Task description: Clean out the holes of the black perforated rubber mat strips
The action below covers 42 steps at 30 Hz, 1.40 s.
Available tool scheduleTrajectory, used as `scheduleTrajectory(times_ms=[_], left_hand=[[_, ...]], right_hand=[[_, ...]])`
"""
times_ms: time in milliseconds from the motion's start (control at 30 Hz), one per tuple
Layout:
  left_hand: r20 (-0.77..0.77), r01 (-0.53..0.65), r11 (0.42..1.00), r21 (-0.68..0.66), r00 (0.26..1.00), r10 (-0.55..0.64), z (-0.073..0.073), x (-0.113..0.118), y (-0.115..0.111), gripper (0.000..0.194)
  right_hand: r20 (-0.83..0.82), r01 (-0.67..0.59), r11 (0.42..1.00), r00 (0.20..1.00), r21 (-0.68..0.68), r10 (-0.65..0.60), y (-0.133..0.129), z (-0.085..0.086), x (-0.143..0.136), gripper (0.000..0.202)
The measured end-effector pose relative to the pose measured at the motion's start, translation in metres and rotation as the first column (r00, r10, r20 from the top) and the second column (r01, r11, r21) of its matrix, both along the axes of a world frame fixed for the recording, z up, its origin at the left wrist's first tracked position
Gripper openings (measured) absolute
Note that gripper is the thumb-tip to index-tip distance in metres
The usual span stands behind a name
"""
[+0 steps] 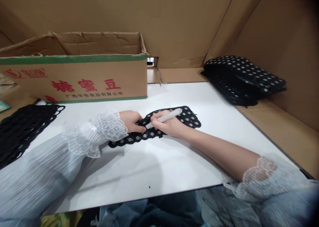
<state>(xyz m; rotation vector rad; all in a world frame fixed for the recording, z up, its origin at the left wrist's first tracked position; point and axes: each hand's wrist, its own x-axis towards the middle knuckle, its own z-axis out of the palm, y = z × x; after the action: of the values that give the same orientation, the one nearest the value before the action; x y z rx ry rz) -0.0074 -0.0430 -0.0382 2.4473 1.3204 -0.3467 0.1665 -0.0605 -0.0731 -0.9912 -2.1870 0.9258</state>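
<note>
A narrow black fabric piece with rows of pale dots (187, 114) lies flat across the white tabletop. My left hand (132, 120) is on its left part, thumb stretched along the cloth and fingers curled at the upper edge, gripping and pressing it down. Held in my right hand (169, 124) is a slim white pen (166, 116), slanted with its lower end at the fabric near my left thumb. The right hand rests over the fabric's middle and covers part of it. Whether the pen's tip touches the cloth is too small to tell.
A cardboard box (104, 69) with green edges and red lettering stands at the back left. Black looped mesh fabric (27, 127) lies at the left. More folded dotted black fabric (244, 76) is piled at the back right. Cardboard walls (179, 24) enclose the white table (139, 174).
</note>
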Motion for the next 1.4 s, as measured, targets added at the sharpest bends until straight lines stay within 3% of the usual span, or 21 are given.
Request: scheduleTrajectory(times_ms=[167, 333, 433, 633, 700, 800, 900, 1000, 1100, 1167, 1233, 1300, 1400], left_hand=[[0.003, 0.037, 0.995, 0.088, 0.999, -0.037, 0.002, -0.005, -0.003, 0.032], [0.065, -0.042, 0.993, -0.112, 0.997, 0.049, -0.001, -0.010, 0.006, 0.028], [0.059, -0.070, 0.982, -0.173, 0.995, 0.081, -0.001, -0.009, 0.006, 0.029], [0.163, -0.138, 0.990, 0.025, 0.978, 0.132, 0.000, 0.001, -0.016, 0.032], [0.219, -0.172, 0.985, -0.025, 0.960, 0.173, 0.001, 0.002, -0.020, 0.031], [0.294, -0.193, 0.959, -0.206, 0.923, 0.249, 0.001, -0.003, -0.015, 0.031], [0.275, -0.125, 0.953, -0.278, 0.940, 0.203, 0.001, -0.012, -0.002, 0.033], [0.142, -0.031, 0.998, -0.052, 0.989, 0.038, 0.000, -0.016, 0.008, 0.032], [0.021, 0.015, 0.988, 0.155, 1.000, -0.019, -0.002, -0.018, 0.008, 0.034], [0.047, -0.015, 0.988, 0.152, 0.999, 0.008, -0.005, -0.020, 0.005, 0.051], [0.108, -0.009, 0.988, 0.155, 0.994, -0.008, -0.009, -0.024, 0.002, 0.081], [0.149, 0.044, 0.964, 0.261, 0.985, -0.086, -0.014, -0.030, 0.001, 0.096], [0.159, 0.113, 0.872, 0.476, 0.965, -0.211, -0.020, -0.039, 0.000, 0.088]], right_hand=[[0.069, -0.085, 0.996, 0.994, -0.015, 0.086, 0.000, 0.002, 0.002, 0.031], [0.193, -0.159, 0.987, 0.970, 0.027, 0.151, -0.001, 0.003, 0.004, 0.031], [0.237, -0.133, 0.991, 0.964, 0.027, 0.124, -0.002, 0.003, 0.002, 0.030], [0.285, -0.057, 0.987, 0.959, 0.154, 0.011, -0.008, -0.002, -0.004, 0.028], [0.265, -0.026, 0.975, 0.964, 0.219, -0.033, -0.010, -0.005, -0.005, 0.027], [0.206, 0.041, 0.964, 0.974, 0.261, -0.097, -0.010, -0.007, -0.007, 0.027], [0.150, 0.100, 0.974, 0.980, 0.203, -0.131, -0.008, -0.006, -0.009, 0.029], [0.104, 0.173, 0.976, 0.977, 0.135, -0.187, -0.004, -0.005, -0.011, 0.030], [0.027, 0.250, 0.965, 0.967, 0.079, -0.253, -0.001, -0.008, -0.013, 0.022], [-0.063, 0.263, 0.965, 0.963, 0.004, -0.262, 0.000, -0.010, -0.013, 0.014], [-0.156, 0.243, 0.965, 0.954, -0.098, -0.256, 0.000, -0.012, -0.014, 0.014], [-0.221, 0.228, 0.958, 0.939, -0.176, -0.264, 0.001, -0.013, -0.014, 0.016], [-0.263, 0.228, 0.952, 0.924, -0.205, -0.278, 0.002, -0.011, -0.016, 0.020]])
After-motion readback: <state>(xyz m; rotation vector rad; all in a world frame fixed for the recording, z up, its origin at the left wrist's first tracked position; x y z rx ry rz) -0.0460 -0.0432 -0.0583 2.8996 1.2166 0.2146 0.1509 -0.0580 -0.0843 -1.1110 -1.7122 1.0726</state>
